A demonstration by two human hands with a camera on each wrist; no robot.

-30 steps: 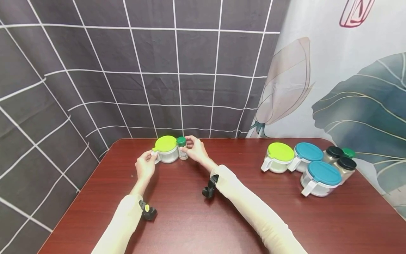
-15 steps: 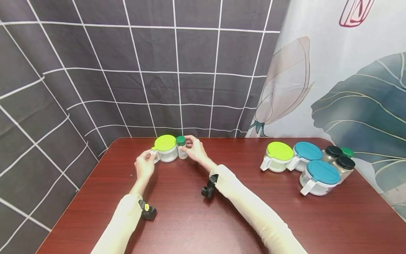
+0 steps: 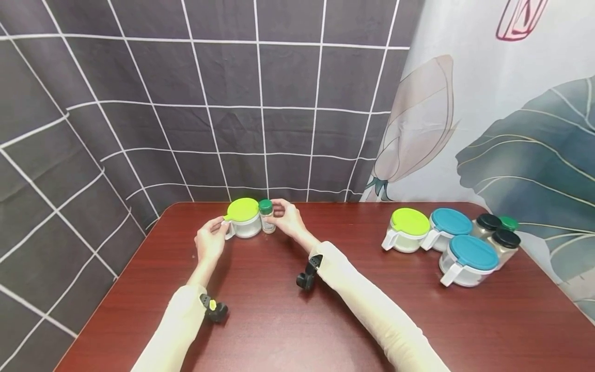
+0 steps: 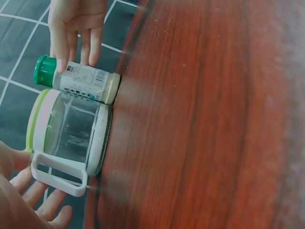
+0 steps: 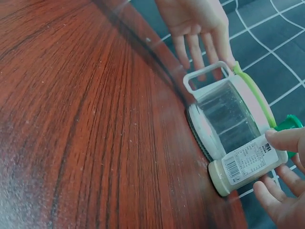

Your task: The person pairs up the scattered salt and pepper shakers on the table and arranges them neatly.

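Observation:
A clear seasoning jar point(image 3: 246, 228) with a lime-green lid and white handle stands upright near the table's back edge. My left hand point(image 3: 210, 244) is at its handle side; in the left wrist view the thumb is by the lid tab, and the relaxed, spread fingers lie beside the handle point(image 4: 59, 174) without wrapping it. Right up against the jar stands a small spice bottle point(image 3: 268, 225) with a green cap and a printed label. My right hand point(image 3: 289, 219) holds this bottle, thumb on the label point(image 5: 248, 162) and fingers on the other side, partly hidden.
At the right of the red-brown table point(image 3: 279, 320) stand another lime-lidded jar point(image 3: 409, 227), blue-lidded jars point(image 3: 451, 227), black-capped bottles point(image 3: 505, 245) and a green-capped one point(image 3: 509, 223). A dark gridded curtain point(image 3: 232, 129) hangs behind the table.
My left hand has shifted slightly left, its fingers easing from the jar's handle. The right hand, the jar and the spice bottle stay in place.

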